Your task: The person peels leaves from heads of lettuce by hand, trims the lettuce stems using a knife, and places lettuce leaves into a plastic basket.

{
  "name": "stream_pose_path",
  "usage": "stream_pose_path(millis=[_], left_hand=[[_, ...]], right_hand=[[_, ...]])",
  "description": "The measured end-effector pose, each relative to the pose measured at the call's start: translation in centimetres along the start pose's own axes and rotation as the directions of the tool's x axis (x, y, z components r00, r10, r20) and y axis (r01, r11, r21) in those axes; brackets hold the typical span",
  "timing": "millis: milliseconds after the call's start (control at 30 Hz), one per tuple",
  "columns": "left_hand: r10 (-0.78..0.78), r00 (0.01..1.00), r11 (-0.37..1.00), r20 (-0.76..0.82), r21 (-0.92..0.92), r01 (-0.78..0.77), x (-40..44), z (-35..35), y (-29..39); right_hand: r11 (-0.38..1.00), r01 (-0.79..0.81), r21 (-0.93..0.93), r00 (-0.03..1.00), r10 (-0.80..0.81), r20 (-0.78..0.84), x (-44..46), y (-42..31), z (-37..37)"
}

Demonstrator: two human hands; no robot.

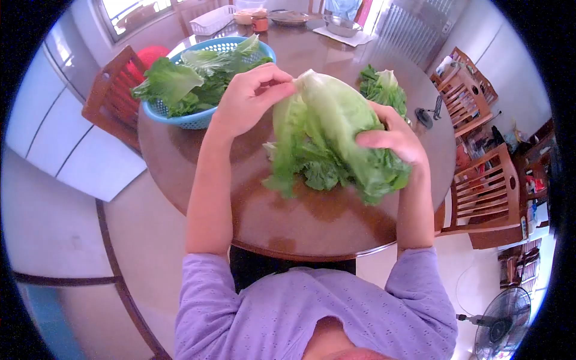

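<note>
A head of lettuce (333,114) is held up over the round table, its pale base at the top and its green leaves hanging down. My right hand (393,138) grips it from the right side, thumb across the leaves. At the upper left, my left hand (255,96) pinches the edge of a lettuce leaf (288,126) near the base. More green leaves show low behind the head, partly hidden by it. A blue basket (198,120) full of loose lettuce leaves (198,78) stands to the left of my left hand.
Another bunch of lettuce (384,87) lies on the table (270,225) behind my right hand. At the far edge are a white basket (213,21), a jar (260,23) and a metal bowl (342,26). Wooden chairs (486,186) surround the table; a fan (503,327) stands lower right.
</note>
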State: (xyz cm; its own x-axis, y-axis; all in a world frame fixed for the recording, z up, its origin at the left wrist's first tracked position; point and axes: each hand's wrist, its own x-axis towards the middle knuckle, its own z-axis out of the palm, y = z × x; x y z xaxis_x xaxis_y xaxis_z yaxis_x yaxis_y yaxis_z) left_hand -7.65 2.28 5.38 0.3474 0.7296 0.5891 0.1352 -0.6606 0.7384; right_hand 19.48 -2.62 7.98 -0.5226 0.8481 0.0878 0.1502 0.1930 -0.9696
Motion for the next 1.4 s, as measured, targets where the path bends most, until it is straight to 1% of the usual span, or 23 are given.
stream_pose_path(millis=[67,167,233,267,300,333,367,400,433,533,633,833,933,1000,1033,1067,1100,1167,1200,1233,1300,1367,1400], left_hand=[[0.018,1.000,0.997,0.011,-0.077,-0.017,0.1,-0.2,-0.6],[0.003,1.000,0.990,-0.025,-0.142,-0.007,0.0,-0.4,-1.4],[-0.092,0.995,0.881,-0.027,-0.469,0.068,-0.2,-0.4,-2.0],[-0.144,0.989,0.791,-0.025,-0.603,0.100,-0.6,-0.5,-2.1],[-0.196,0.981,0.682,-0.019,-0.721,0.122,-0.8,-0.6,-1.7],[-0.138,0.990,0.617,-0.001,-0.783,0.085,-0.8,-1.0,-2.4],[-0.169,0.986,0.557,-0.018,-0.826,0.080,-1.0,-1.0,-2.5],[-0.200,0.979,0.495,-0.033,-0.866,0.072,-1.1,-0.5,-2.2],[-0.232,0.972,0.430,-0.046,-0.901,0.060,-1.2,-0.2,-2.1],[-0.206,0.977,0.394,-0.046,-0.918,0.040,-1.0,-0.2,-2.2],[-0.219,0.974,0.456,-0.053,-0.889,0.054,-1.1,-0.5,-2.5],[-0.298,0.950,0.418,-0.095,-0.907,0.041,-0.5,-1.0,-3.4],[-0.466,0.797,0.728,-0.385,-0.679,0.097,1.7,-5.0,-1.7],[-0.353,0.744,0.897,-0.568,-0.431,0.096,3.9,-8.0,2.5],[-0.157,0.769,0.982,-0.620,-0.177,0.058,5.3,-10.2,2.9],[0.047,0.785,0.996,-0.617,0.087,0.009,7.5,-12.4,2.9],[0.214,0.798,0.951,-0.563,0.308,-0.038,9.5,-14.2,3.0],[0.493,0.794,0.717,-0.354,0.682,-0.141,12.7,-16.2,3.5],[0.419,0.827,0.782,-0.374,0.612,-0.119,13.3,-15.4,3.6],[0.343,0.882,0.691,-0.322,0.723,-0.005,13.5,-14.4,3.4],[0.163,0.953,0.421,-0.255,0.892,0.167,13.3,-12.6,2.1],[0.004,0.998,0.574,-0.067,0.817,0.053,13.6,-15.0,-5.9],[-0.079,0.994,0.599,0.075,0.800,-0.013,12.4,-15.2,-8.2]], right_hand=[[0.990,-0.078,0.120,0.997,0.076,0.024,-0.2,0.4,-0.6],[0.983,-0.060,0.175,0.997,0.068,-0.035,-0.8,0.5,-0.9],[0.803,0.116,0.585,0.990,-0.045,-0.134,-1.0,1.4,0.1],[0.710,0.195,0.677,0.976,-0.073,-0.205,-1.5,1.2,0.7],[0.688,0.229,0.689,0.958,-0.033,-0.285,-2.1,1.8,0.1],[0.671,0.294,0.680,0.943,-0.090,-0.319,-1.9,2.3,-0.4],[0.651,0.357,0.670,0.925,-0.146,-0.352,-1.5,2.7,-0.8],[0.593,0.392,0.703,0.903,-0.101,-0.418,-1.5,2.0,-0.1],[0.600,0.369,0.710,0.914,-0.097,-0.394,-1.2,2.5,-0.7],[0.600,0.309,0.737,0.930,-0.029,-0.367,0.3,3.7,-2.7],[0.591,0.322,0.740,0.905,0.036,-0.423,1.0,3.9,-2.9],[0.561,0.360,0.745,0.898,0.008,-0.440,1.4,4.7,-4.2],[0.563,0.338,0.754,0.896,0.053,-0.441,1.3,4.7,-4.5],[0.550,0.339,0.763,0.900,0.046,-0.433,1.1,4.3,-4.1],[0.541,0.341,0.769,0.901,0.044,-0.431,1.0,4.2,-3.9],[0.531,0.331,0.780,0.906,0.052,-0.420,1.0,4.0,-3.8],[0.544,0.325,0.773,0.912,0.037,-0.409,1.0,4.1,-3.9],[0.573,0.312,0.758,0.921,0.013,-0.389,0.8,4.3,-4.3],[0.579,0.320,0.750,0.912,0.025,-0.409,0.9,4.3,-4.4],[0.583,0.316,0.748,0.911,0.033,-0.411,0.8,4.2,-4.4],[0.594,0.314,0.741,0.905,0.049,-0.423,0.5,3.8,-4.4],[0.582,0.302,0.755,0.909,0.062,-0.412,0.2,3.9,-4.6],[0.583,0.294,0.757,0.907,0.080,-0.414,0.4,4.5,-4.9]])
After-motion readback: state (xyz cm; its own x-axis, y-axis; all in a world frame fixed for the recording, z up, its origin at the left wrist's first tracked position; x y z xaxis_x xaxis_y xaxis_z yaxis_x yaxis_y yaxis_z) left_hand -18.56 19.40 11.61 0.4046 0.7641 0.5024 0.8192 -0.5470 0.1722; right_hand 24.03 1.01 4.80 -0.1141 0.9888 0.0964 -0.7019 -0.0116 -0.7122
